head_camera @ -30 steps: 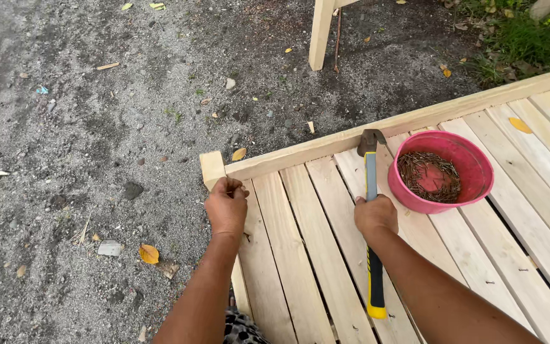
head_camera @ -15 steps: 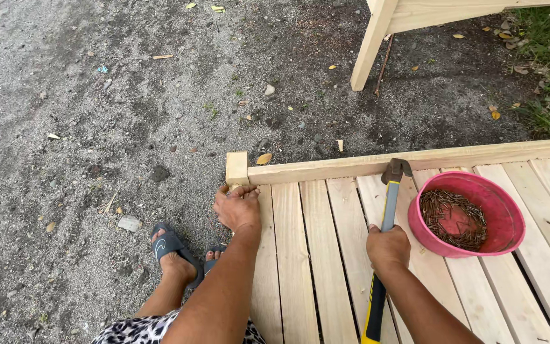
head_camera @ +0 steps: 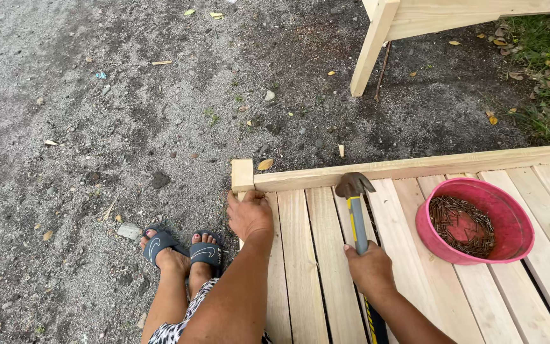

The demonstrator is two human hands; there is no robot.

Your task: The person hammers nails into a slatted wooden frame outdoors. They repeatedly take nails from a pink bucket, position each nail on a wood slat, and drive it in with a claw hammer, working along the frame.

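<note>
A: Head view, the only one. Left hand [head_camera: 249, 215] pressed flat-ish on the corner of the slatted wooden panel [head_camera: 408, 274], fingertips curled at the end of the first slat, just below the corner post stub [head_camera: 242, 174]. It may be pinching a nail; too small to tell.

B: And the other hand?

A: Right hand [head_camera: 369, 269] clenched round the shaft of a claw hammer [head_camera: 355, 207]. Hammer head sits over the slats just under the top rail [head_camera: 415, 167], not over the left hand.

B: Step in hand?

A: My reading: nailing slats to the frame at this corner. The work point is by the left hand, so the hammer has to travel left across two slats and come down near those fingers. That calls for the fingers to be kept clear of the strike.

B: Nail supply?

A: Pink bowl of nails [head_camera: 475, 221] sitting on the slats to the right, well apart from the corner, near the hammer hand.

B: Edges, room?

A: Panel's left edge ends right at the left hand; beyond it, gravel ground [head_camera: 97, 127] and the person's sandalled feet [head_camera: 183, 247] close to that edge. Open space above the slats for a swing. A wooden leg of another frame [head_camera: 372, 48] stands farther off, out of the way.
</note>
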